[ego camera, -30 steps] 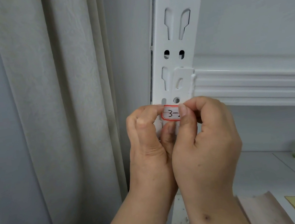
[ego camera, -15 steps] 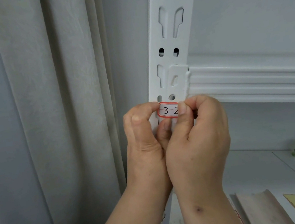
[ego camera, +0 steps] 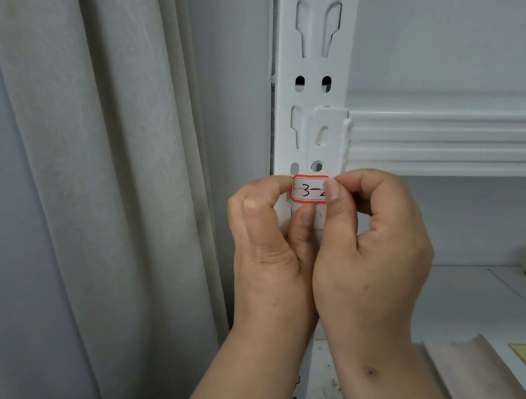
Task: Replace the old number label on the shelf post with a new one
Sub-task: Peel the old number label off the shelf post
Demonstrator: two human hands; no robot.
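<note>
Both hands (ego camera: 312,246) unmoved on label (ego camera: 309,190)

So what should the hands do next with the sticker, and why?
Probably press the label flat onto the post with the right hand. Both hands pinch its ends, left hand too, and it sits level under the holes.

Light: soft, even, moderately bright | Shadows: faint, under beam (ego camera: 457,151) and between hands | Glare: none | Focus: centre sharp, slight softness overall | Distortion: wide-angle, post (ego camera: 320,66) bows toward top.
</note>
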